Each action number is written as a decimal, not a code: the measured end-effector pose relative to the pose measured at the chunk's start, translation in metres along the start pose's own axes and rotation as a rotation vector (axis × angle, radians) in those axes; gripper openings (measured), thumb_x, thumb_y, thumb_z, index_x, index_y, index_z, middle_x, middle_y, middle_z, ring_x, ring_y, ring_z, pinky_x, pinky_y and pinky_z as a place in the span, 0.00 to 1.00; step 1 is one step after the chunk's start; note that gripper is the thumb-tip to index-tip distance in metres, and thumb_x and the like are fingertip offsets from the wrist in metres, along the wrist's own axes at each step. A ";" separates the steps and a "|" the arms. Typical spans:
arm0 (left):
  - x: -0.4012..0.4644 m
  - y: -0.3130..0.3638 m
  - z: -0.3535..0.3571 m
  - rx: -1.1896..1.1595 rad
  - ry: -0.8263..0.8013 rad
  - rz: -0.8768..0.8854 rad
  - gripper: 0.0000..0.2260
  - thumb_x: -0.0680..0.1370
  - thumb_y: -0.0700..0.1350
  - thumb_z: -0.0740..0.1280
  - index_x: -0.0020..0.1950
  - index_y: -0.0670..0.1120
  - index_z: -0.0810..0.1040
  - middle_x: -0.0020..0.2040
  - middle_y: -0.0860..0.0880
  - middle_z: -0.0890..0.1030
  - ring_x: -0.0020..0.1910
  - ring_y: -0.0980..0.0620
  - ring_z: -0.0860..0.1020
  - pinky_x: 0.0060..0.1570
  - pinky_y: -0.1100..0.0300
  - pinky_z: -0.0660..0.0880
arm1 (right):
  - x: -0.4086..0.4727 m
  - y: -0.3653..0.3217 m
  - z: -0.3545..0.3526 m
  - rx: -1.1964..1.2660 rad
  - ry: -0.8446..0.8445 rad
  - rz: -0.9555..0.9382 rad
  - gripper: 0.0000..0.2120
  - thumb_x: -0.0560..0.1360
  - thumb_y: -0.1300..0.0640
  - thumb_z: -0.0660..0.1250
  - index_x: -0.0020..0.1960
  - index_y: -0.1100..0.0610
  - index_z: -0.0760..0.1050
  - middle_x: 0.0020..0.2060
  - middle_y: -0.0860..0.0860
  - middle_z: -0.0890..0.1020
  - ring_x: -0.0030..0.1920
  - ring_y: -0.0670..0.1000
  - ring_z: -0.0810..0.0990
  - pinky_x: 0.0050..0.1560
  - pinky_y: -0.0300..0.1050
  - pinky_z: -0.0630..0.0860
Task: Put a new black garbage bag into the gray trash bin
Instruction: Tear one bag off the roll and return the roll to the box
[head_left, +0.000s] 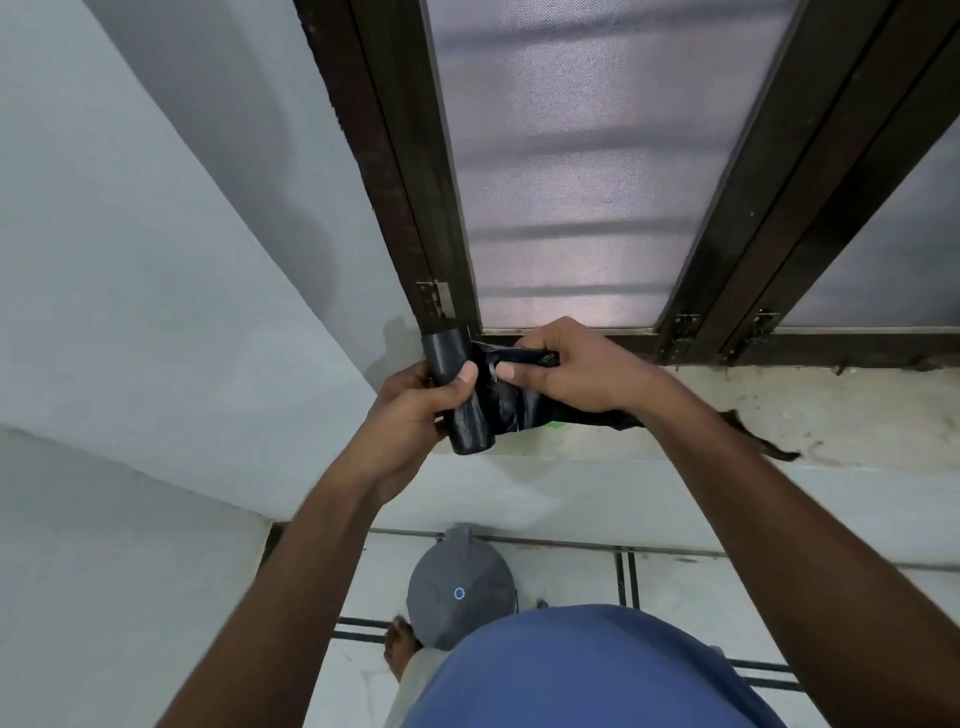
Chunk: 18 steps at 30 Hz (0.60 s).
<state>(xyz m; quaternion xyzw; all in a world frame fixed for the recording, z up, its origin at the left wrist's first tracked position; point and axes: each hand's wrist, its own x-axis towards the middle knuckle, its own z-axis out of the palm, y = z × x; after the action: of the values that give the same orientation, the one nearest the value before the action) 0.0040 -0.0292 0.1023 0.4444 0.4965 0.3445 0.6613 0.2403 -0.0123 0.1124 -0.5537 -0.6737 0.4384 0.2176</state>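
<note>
A roll of black garbage bags (464, 410) stands upright in front of the window sill, and my left hand (415, 410) is wrapped around it with the thumb on its side. My right hand (576, 371) pinches the loose black bag (524, 402) that unrolls to the right from the roll, its fingers closed on the folded top edge. The bag's tail (758, 439) trails over the sill past my right forearm. Down on the floor, below my hands, stands the gray trash bin (460, 592) with its domed lid shut.
A dark-framed window with a mesh screen (597, 171) rises right behind my hands. The concrete sill (810, 410) runs to the right. A pale wall (156, 312) closes in on the left. White floor tiles (675, 582) and my bare foot (402, 644) lie beside the bin.
</note>
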 end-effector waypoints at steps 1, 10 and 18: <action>0.002 0.000 0.002 -0.025 -0.002 0.002 0.17 0.85 0.45 0.70 0.73 0.43 0.81 0.68 0.42 0.85 0.69 0.42 0.83 0.74 0.38 0.74 | 0.000 0.000 0.002 0.011 0.012 -0.006 0.19 0.84 0.45 0.74 0.48 0.63 0.85 0.40 0.64 0.83 0.38 0.51 0.78 0.40 0.43 0.73; 0.017 -0.002 0.013 -0.133 -0.004 0.048 0.19 0.83 0.40 0.70 0.72 0.36 0.79 0.68 0.37 0.84 0.68 0.39 0.83 0.74 0.42 0.76 | 0.003 0.013 0.018 -0.147 0.218 -0.155 0.12 0.85 0.50 0.70 0.44 0.51 0.83 0.37 0.53 0.85 0.40 0.58 0.83 0.45 0.56 0.80; 0.026 -0.005 0.020 -0.127 0.046 0.069 0.13 0.85 0.37 0.68 0.68 0.37 0.82 0.61 0.41 0.88 0.63 0.43 0.86 0.67 0.49 0.79 | 0.008 0.022 0.031 -0.122 0.244 -0.201 0.16 0.88 0.55 0.65 0.41 0.52 0.75 0.36 0.47 0.77 0.38 0.51 0.76 0.42 0.53 0.72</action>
<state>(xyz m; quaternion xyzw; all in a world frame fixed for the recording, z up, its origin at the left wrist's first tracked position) 0.0299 -0.0130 0.0909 0.4105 0.4731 0.4080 0.6642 0.2259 -0.0156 0.0759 -0.5449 -0.7195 0.3023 0.3066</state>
